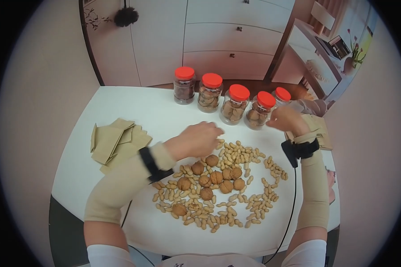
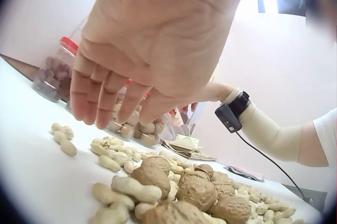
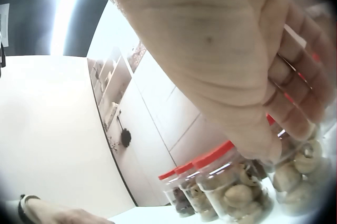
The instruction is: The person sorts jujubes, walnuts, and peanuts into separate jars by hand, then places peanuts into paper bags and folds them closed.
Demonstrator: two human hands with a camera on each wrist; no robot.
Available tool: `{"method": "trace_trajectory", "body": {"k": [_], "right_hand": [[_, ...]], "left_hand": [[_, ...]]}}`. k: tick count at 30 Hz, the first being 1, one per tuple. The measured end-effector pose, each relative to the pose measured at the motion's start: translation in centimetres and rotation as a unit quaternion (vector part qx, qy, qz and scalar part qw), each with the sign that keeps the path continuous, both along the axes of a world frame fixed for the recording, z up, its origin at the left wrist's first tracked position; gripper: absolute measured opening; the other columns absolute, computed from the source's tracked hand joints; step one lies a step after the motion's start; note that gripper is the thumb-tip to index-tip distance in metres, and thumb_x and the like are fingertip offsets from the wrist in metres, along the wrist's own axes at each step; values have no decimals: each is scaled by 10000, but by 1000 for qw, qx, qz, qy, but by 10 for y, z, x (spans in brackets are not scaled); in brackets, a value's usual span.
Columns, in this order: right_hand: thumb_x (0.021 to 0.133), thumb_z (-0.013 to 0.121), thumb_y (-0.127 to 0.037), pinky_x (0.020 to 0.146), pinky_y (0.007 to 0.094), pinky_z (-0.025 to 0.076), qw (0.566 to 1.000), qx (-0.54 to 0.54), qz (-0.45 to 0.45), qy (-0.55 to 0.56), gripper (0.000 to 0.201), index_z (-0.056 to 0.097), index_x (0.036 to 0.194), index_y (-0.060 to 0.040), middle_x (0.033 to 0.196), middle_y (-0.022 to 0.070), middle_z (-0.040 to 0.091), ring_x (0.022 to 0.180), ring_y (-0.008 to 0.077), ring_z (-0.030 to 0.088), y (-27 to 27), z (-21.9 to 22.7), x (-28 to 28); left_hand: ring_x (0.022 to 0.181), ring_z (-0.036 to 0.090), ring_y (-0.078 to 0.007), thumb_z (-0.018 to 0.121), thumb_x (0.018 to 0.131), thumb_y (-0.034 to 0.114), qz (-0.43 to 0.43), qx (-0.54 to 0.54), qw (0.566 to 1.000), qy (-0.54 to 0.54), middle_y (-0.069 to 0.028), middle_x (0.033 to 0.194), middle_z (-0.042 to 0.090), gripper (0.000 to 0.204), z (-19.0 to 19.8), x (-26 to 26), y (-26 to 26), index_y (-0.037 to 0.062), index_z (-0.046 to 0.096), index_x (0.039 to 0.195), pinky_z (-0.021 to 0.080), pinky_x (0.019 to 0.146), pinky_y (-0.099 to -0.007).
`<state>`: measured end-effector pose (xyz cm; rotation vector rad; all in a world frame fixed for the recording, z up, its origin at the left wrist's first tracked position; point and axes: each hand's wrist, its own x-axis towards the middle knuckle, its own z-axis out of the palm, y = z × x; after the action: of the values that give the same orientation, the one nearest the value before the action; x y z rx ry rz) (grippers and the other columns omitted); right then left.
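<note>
Sorting looks barely begun: the brown walnuts (image 1: 216,177) and the pale peanuts (image 1: 236,155) lie loose mid-bench, the left hand (image 1: 199,139) hovers over them wide and empty, and the right hand (image 1: 286,119) curls round a red-lidded clear plastic jar (image 1: 280,99) at the far edge.

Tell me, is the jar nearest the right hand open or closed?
Closed: the rightmost jar wears its red lid, and the right hand curls beside it.

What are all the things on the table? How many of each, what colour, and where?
jars: five, clear with red lids, in a row at the table's far edge
walnuts: about ten, brown, middle of the pile
peanuts: many, tan, spread around the walnuts
paper bags: a stack, khaki, left side of the table
table: one, white
cabinets: white, behind the table
left hand: fingers straight, above the peanuts, holding nothing
right hand: fingers curled at a red lid, right end of the row
</note>
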<state>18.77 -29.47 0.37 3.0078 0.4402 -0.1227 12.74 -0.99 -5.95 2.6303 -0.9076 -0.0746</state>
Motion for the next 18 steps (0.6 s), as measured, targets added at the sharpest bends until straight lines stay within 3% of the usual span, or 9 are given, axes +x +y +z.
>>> {"method": "trace_trajectory", "body": {"k": [4, 6, 8, 11, 12, 14, 15, 17, 18], "right_hand": [[802, 636, -349, 829, 423, 518, 1000, 17, 25, 4, 394, 695, 1054, -51, 984, 215, 677, 932, 353, 654, -3, -25, 5], [803, 679, -340, 898, 400, 492, 995, 92, 10, 28, 445, 678, 1139, -49, 1086, 201, 666, 1014, 347, 630, 1, -30, 6], [809, 681, -331, 930, 398, 475, 995, 94, -1, 27, 471, 655, 1182, -44, 1134, 206, 639, 1069, 355, 606, -1, -31, 5], [823, 679, -278, 930, 398, 472, 975, 193, 105, -32, 416, 652, 1168, -47, 1165, 196, 617, 1077, 336, 599, -17, -47, 14], [823, 679, -278, 930, 398, 472, 975, 198, 101, -29, 416, 652, 1168, -47, 1165, 196, 617, 1077, 336, 599, -21, -46, 19], [836, 642, -272, 932, 390, 477, 961, 274, 3, -21, 416, 636, 1213, -97, 1133, 189, 631, 1066, 352, 600, -25, -34, 29], [836, 642, -272, 932, 390, 477, 960, 280, -2, -21, 416, 636, 1213, -97, 1133, 189, 631, 1066, 352, 600, -27, -26, 32], [854, 623, -258, 938, 407, 470, 924, 329, -58, -183, 445, 588, 1272, -110, 1254, 170, 573, 1074, 362, 585, -31, -13, 38], [854, 623, -258, 938, 407, 470, 922, 334, -64, -185, 445, 588, 1272, -110, 1254, 170, 573, 1074, 362, 585, -36, -15, 46]], "left_hand": [[1049, 587, -335, 545, 889, 143, -29, -1, 999, -33, -149, 1103, 614, 363, -13, 48, -44, 50, 550, 1240, 495, 869, -455], [1048, 593, -348, 536, 884, 128, 1, 36, 999, 16, -161, 1116, 614, 336, -15, 64, -57, 42, 534, 1209, 493, 866, -465], [1052, 596, -359, 529, 880, 114, 16, 28, 999, 29, -176, 1126, 614, 285, -13, 69, -61, 34, 536, 1154, 487, 867, -475], [1071, 589, -363, 527, 879, 113, 44, 0, 999, 2, -196, 1151, 606, 357, -17, 69, -56, 35, 515, 1227, 487, 874, -478], [1082, 585, -366, 523, 880, 116, 60, -2, 998, 3, -202, 1167, 601, 406, -15, 66, -53, 42, 490, 1278, 489, 878, -479], [1093, 580, -369, 520, 881, 119, 73, 0, 997, 5, -207, 1182, 595, 457, -15, 64, -48, 50, 465, 1330, 490, 881, -480], [1094, 582, -368, 518, 883, 130, 70, 7, 997, 5, -211, 1194, 594, 476, -16, 63, -45, 50, 460, 1349, 490, 892, -473], [1095, 584, -366, 516, 885, 141, 62, 21, 998, 4, -215, 1206, 592, 496, -14, 60, -41, 51, 454, 1369, 490, 902, -467], [1086, 592, -361, 519, 887, 153, 58, 29, 998, 14, -209, 1200, 602, 467, -11, 56, -39, 49, 489, 1341, 490, 904, -461]]}}
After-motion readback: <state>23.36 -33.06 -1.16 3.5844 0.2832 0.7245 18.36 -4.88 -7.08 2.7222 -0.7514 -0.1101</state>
